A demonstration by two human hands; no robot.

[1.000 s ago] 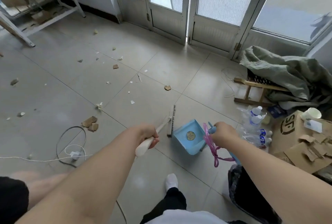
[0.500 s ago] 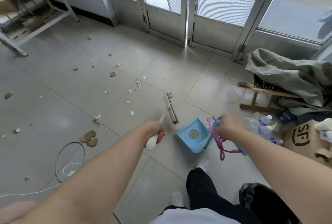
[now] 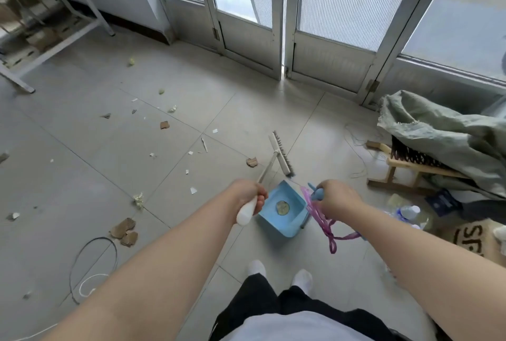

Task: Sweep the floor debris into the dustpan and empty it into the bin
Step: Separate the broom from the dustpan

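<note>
My left hand (image 3: 247, 194) grips the white handle of a broom whose brush head (image 3: 280, 154) rests on the tiles just beyond the dustpan. My right hand (image 3: 336, 198) holds the blue dustpan's handle, with a pink ribbon (image 3: 319, 216) dangling from it. The blue dustpan (image 3: 284, 210) sits on the floor between my hands and holds one round scrap. A brown cardboard scrap (image 3: 252, 162) lies just left of the brush head. More paper and cardboard debris (image 3: 124, 231) is scattered over the tiles to the left. No bin is in view.
Glass doors (image 3: 273, 12) close off the far side. A grey-green sack (image 3: 443, 138) drapes over a wooden frame at right, with bottles (image 3: 409, 213) and a cardboard box (image 3: 471, 236) below it. A cable loop (image 3: 93, 266) lies at lower left. A white metal rack (image 3: 54, 36) stands at far left.
I have stepped forward towards the doors. The brush head has swung out beyond the dustpan, next to the brown scrap. The black bin bag at lower right has left the view.
</note>
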